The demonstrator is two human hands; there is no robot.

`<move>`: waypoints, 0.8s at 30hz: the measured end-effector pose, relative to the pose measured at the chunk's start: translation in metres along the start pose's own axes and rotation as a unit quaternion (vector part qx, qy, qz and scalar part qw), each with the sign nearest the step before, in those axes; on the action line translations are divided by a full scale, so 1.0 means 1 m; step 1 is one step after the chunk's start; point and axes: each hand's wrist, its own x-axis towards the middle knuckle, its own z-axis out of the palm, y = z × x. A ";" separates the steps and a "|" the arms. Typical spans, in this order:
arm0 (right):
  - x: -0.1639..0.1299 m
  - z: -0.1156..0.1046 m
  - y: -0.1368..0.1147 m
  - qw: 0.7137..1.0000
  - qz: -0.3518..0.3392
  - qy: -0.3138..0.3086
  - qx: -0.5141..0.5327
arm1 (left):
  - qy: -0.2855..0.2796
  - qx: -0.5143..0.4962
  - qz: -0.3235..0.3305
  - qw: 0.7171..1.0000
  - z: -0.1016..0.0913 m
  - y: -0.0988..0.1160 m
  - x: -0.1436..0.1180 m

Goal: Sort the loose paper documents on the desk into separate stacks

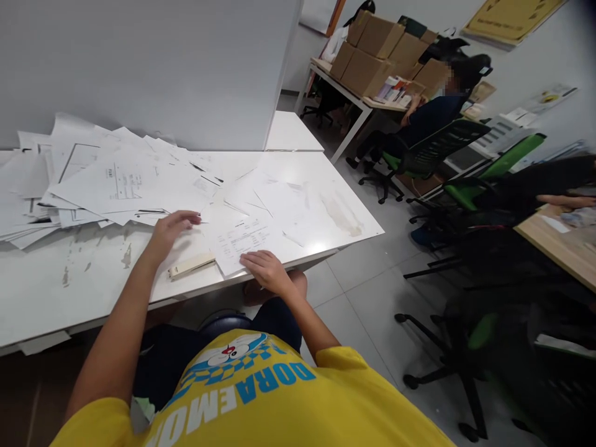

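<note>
A printed sheet of paper (pixel 239 239) lies at the table's front edge. My right hand (pixel 266 270) rests on its near right part, fingers stretched out over the print. Beside the sheet's far left corner is my left hand (pixel 173 233), its fingers loosely bent with nothing visible in them; whether the fingertips touch the paper I cannot tell. A cream-coloured stapler (pixel 192 266) lies on the table between my two hands, its end close to the sheet's left edge. More loose papers (pixel 274 198) lie flat just beyond the sheet.
A messy heap of printed papers (pixel 116 177) covers the left back of the white table (pixel 158 282), against a grey partition (pixel 139 68). Across the aisle, a person (pixel 433 121) sits near stacked cardboard boxes (pixel 367 62). Office chairs (pixel 447 366) stand at the right.
</note>
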 end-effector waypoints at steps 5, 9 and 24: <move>-0.010 0.009 -0.014 1.000 0.009 0.021 0.009 | -0.268 0.046 -0.047 0.961 0.000 0.009 -0.006; -0.015 0.014 -0.017 0.999 0.007 0.040 0.017 | -0.264 0.106 -0.022 0.959 0.007 0.015 -0.013; -0.023 0.022 -0.021 0.980 0.051 0.179 0.063 | -0.201 0.188 -0.029 0.961 0.016 0.034 -0.011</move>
